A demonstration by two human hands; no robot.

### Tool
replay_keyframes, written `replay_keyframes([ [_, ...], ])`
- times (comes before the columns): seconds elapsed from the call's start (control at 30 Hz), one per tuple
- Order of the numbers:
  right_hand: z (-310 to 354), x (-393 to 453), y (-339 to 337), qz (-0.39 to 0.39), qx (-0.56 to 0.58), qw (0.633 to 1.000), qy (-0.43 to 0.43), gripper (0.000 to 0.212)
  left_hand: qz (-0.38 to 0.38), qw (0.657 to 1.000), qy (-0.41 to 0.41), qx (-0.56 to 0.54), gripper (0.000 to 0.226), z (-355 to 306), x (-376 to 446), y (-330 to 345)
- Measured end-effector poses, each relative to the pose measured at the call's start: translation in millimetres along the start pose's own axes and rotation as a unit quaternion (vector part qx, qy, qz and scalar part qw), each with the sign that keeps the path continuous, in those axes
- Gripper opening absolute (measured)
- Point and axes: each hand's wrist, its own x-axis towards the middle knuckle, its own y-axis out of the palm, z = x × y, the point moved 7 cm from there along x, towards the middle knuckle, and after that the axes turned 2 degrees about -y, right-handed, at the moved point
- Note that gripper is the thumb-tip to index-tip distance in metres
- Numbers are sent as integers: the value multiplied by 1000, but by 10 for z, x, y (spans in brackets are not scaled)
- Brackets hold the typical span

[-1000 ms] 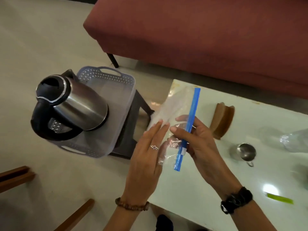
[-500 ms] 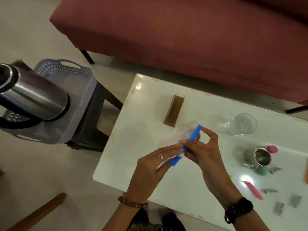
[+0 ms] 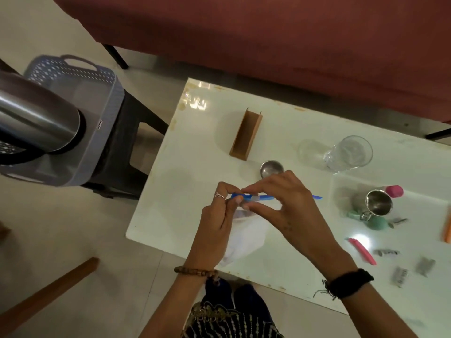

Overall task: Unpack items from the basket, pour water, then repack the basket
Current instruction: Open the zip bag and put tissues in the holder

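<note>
Head view: a clear zip bag (image 3: 244,237) is held above the white table (image 3: 185,181).
Left hand (image 3: 217,223): pinched on the bag's blue seal strip (image 3: 266,197).
Right hand (image 3: 285,208): pinched on the same strip, the bag hanging below both.

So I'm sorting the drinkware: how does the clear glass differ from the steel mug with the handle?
The clear glass lies tipped on its side on the table; the steel mug stands upright. The glass is transparent, the mug opaque and shiny. The glass looks larger and has no handle; the mug has one. Both look empty, and neither is touched by the hands.
</note>
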Motion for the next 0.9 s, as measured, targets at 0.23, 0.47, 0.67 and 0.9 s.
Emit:
replay_keyframes([
  [0.23, 79, 198, -98, 1, -38, 998, -56, 13, -95, 995, 37, 17, 13, -186, 61, -179],
  [0.47, -276, 136, -315, -27, -83, 996, -36, 10, -122, 992, 36, -5, 13, -228, 115, -557],
  [0.67, -476, 97, -368, -35, -99, 994, 15, 11, -107, 990, -14, -91, 15, -69, 81, -632],
  [0.9, -351, 72, -419, -42, -71, 997, 7, 4, 4, 987, -118, -114, 32, 15, 74, -591],
])
